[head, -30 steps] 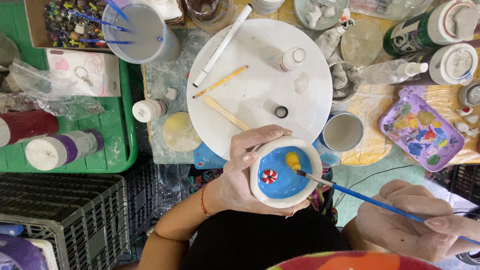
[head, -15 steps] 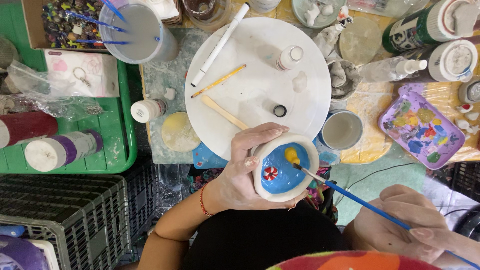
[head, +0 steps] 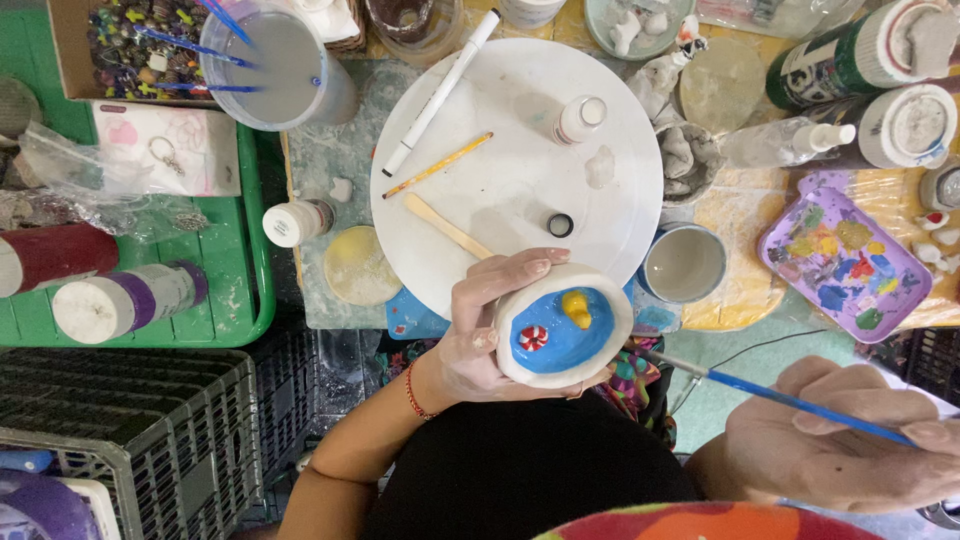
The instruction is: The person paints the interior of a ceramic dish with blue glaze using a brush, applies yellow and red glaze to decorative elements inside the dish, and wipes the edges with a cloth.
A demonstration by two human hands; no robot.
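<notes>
— Blue-glazed bowl (head: 563, 326): where is it?
— I see my left hand (head: 480, 335) clamped around it, over the white disc's (head: 520, 160) near edge.
— Right hand (head: 840, 440)?
— Pinching a brush (head: 770, 392), tip beside the bowl.

Left hand (head: 478, 335) cups bowl (head: 563, 325) at near edge of round board (head: 515, 170). Right hand (head: 835, 445) off right, brush (head: 760, 388) tip just beside bowl rim. Marker (head: 440, 92), stick (head: 447, 226), small bottle (head: 579, 118) on board. Palette (head: 846, 262) far right; tray (head: 238, 260) left.
</notes>
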